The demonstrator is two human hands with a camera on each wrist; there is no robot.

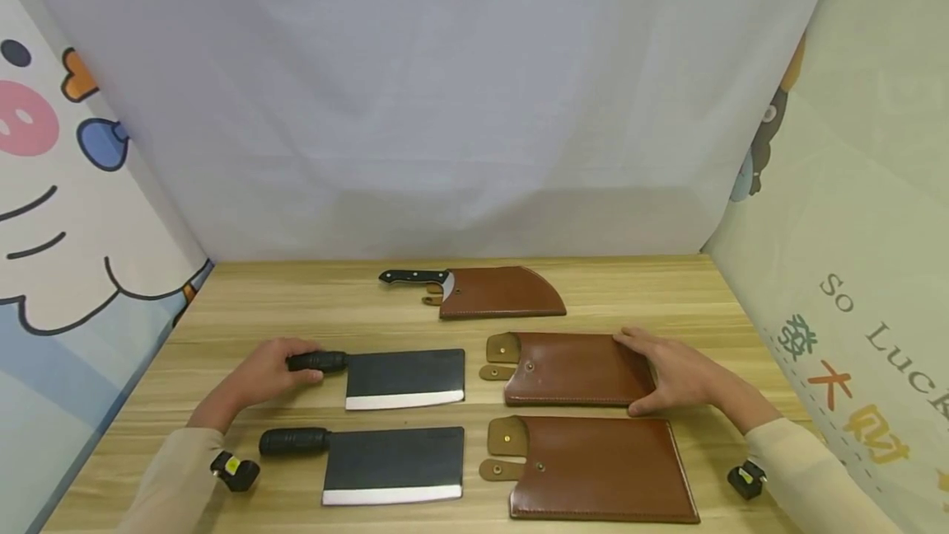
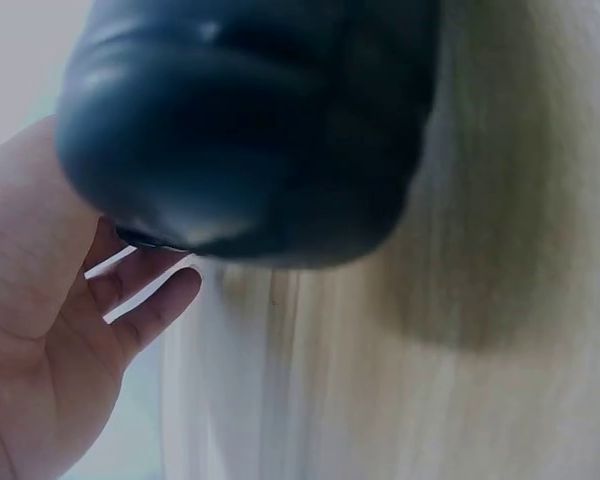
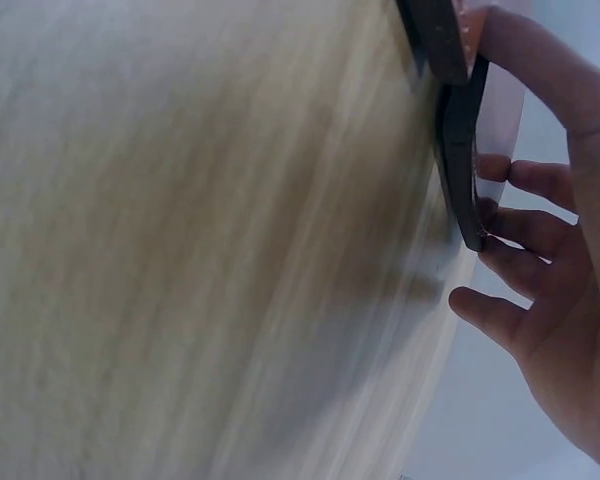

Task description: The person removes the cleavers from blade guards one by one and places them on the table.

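Observation:
In the head view, my left hand (image 1: 268, 371) is at the black handle (image 1: 328, 362) of the farther cleaver (image 1: 405, 374), fingers and thumb on either side of it. The blade lies flat, pointing right. My right hand (image 1: 678, 371) spans the right end of the middle brown leather sheath (image 1: 578, 367), fingers at its far edge and thumb at its near edge. In the right wrist view, fingertips (image 3: 502, 255) meet the sheath's dark edge (image 3: 462, 165). The left wrist view is mostly filled by a blurred dark handle (image 2: 250, 140), hiding part of the left hand.
A second cleaver (image 1: 393, 464) lies nearer, left of another brown sheath (image 1: 604, 468) with two snap straps. At the back, a black-handled knife (image 1: 412, 276) sits inside a curved brown sheath (image 1: 504, 292). Cloth walls surround the wooden table (image 1: 296, 303).

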